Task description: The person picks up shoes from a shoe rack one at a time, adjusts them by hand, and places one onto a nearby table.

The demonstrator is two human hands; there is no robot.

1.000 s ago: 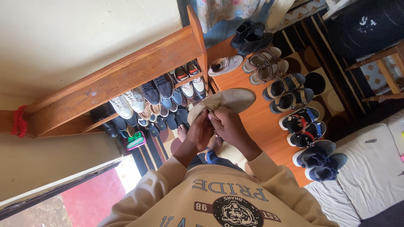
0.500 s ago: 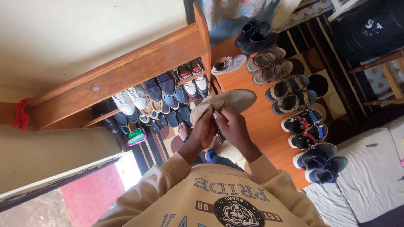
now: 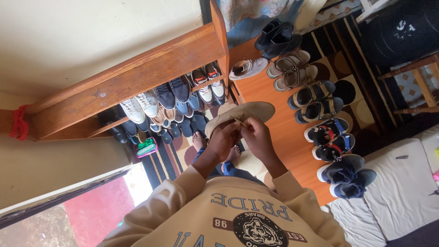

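A wooden shoe rack (image 3: 132, 80) stands along the wall, its shelf crowded with shoes, and more pairs sit in a row on the orange board (image 3: 274, 132) beside it, toes lined up so each is easy to pick out. In front of my chest I hold a tan shoe (image 3: 244, 113) over my bare feet. My left hand (image 3: 222, 139) is closed on its near side to steady it, while my right hand (image 3: 257, 136) pinches its lace (image 3: 239, 122) between fingertips.
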